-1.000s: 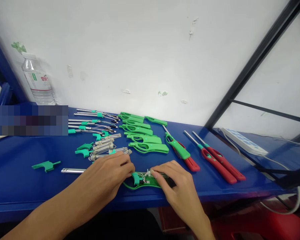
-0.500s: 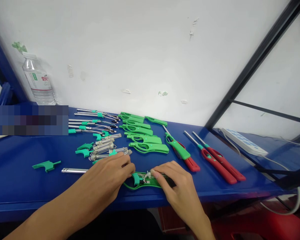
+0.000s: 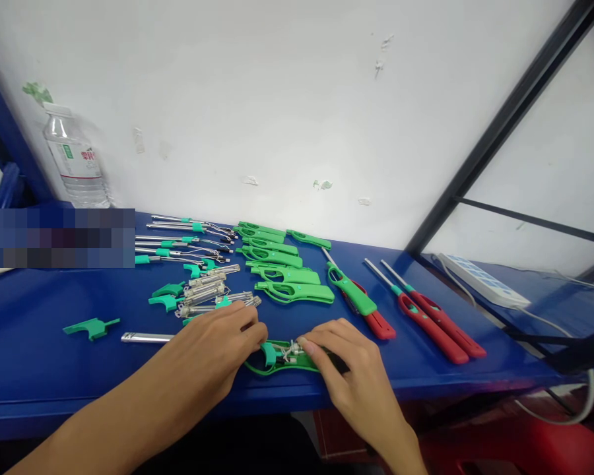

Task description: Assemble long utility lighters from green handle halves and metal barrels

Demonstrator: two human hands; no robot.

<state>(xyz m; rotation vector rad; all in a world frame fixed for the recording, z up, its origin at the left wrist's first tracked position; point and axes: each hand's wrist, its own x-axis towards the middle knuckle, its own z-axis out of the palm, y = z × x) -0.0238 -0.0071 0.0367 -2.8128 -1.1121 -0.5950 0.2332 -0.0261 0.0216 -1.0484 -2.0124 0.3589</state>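
Between the fingers of the left hand (image 3: pixel 222 346) and those of the right hand (image 3: pixel 354 359), a green half-shell (image 3: pixel 304 362) lies open near the front edge of the blue desk (image 3: pixel 30 373). The right fingers pinch a pale fitting (image 3: pixel 294 348) inside it, thumb and forefinger close together. The left fingers are bent down at the shell's other end, just beside a turquoise trigger (image 3: pixel 268 354); their tips are hidden, so I cannot tell whether they grip or only press. A metal tube (image 3: pixel 146 338) sticks out to the left from behind the left hand and forearm, and farther left of those fingers lies a loose turquoise piece (image 3: pixel 93 328).

Just beyond the left fingers sits a cluster of clear and metal parts (image 3: pixel 205 290), with wired metal rods (image 3: pixel 173 241) farther back. Beyond the gap between both sets of fingers is a column of green shells (image 3: pixel 301 293). Past the right fingers lie a green-and-red lighter (image 3: pixel 359 297) and, farther right, two red lighters (image 3: pixel 431 328).
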